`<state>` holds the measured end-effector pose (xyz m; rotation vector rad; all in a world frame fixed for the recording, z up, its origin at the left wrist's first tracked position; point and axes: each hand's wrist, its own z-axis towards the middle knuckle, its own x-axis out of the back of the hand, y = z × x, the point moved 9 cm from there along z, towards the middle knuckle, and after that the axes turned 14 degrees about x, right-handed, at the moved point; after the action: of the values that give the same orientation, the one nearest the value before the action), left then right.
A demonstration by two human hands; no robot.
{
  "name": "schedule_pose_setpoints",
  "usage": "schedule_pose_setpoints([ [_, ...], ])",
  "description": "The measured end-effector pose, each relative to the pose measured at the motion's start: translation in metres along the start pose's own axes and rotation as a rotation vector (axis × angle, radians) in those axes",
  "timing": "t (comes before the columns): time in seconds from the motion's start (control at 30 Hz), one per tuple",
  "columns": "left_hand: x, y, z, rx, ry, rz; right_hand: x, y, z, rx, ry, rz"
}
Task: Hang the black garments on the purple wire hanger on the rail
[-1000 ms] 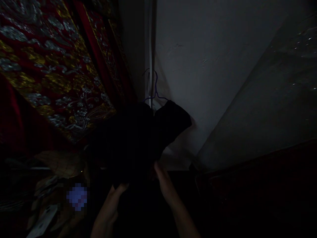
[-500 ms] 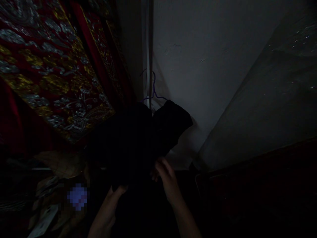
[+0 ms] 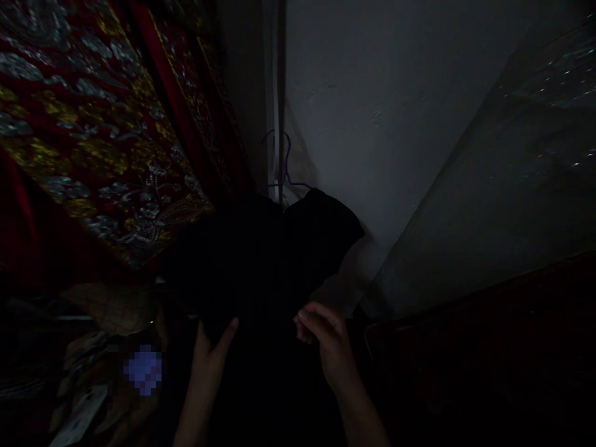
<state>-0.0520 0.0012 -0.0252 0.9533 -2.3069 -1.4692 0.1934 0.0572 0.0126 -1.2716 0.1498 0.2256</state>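
wall (image 3: 395, 93), right hand (image 3: 329, 338) curled near garment (image 3: 321, 230)

Detail of black garment (image 3: 261, 267) lost in darkness

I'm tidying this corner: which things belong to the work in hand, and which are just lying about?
Work in hand:
dark garment, by the left hand and right hand
purple hanger bearing it

Apparently just about:
red embroidered cloth
blurred blue item
pale flat object

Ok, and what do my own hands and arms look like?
Your left hand and right hand are both bare, without gloves. The forearms look bare too, with no sleeve, watch or bracelet visible. It's too dark for finer markings.
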Motion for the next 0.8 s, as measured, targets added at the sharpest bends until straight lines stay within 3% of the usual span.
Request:
schedule_pose_setpoints([
  [0.1, 0.006, 0.027, -0.015, -0.417, 0.213, 0.079, -0.007, 0.003, -0.001, -0.051, -0.052, 0.000],
  [0.17, -0.016, 0.023, -0.028, -0.552, 0.124, 0.156, -0.018, 0.002, -0.001, -0.078, -0.124, -0.009],
  [0.27, -0.065, -0.005, -0.036, -0.460, -0.196, 0.260, -0.034, -0.001, 0.001, -0.101, -0.217, -0.019],
  [0.33, -0.087, -0.012, -0.042, -0.440, -0.290, 0.301, -0.038, 0.000, 0.003, -0.119, -0.249, -0.023],
  [0.47, -0.109, 0.003, -0.048, -0.547, -0.339, 0.314, -0.039, -0.001, 0.015, -0.163, -0.279, 0.005],
  [0.57, -0.114, 0.012, -0.047, -0.656, -0.311, 0.357, -0.031, -0.019, 0.047, -0.137, -0.198, 0.051],
  [0.7, -0.120, -0.006, -0.039, -0.687, -0.314, 0.442, -0.018, -0.073, 0.115, 0.049, -0.028, 0.125],
  [0.8, -0.126, -0.024, -0.037, -0.638, -0.365, 0.470, -0.025, -0.092, 0.142, 0.010, -0.048, 0.236],
])
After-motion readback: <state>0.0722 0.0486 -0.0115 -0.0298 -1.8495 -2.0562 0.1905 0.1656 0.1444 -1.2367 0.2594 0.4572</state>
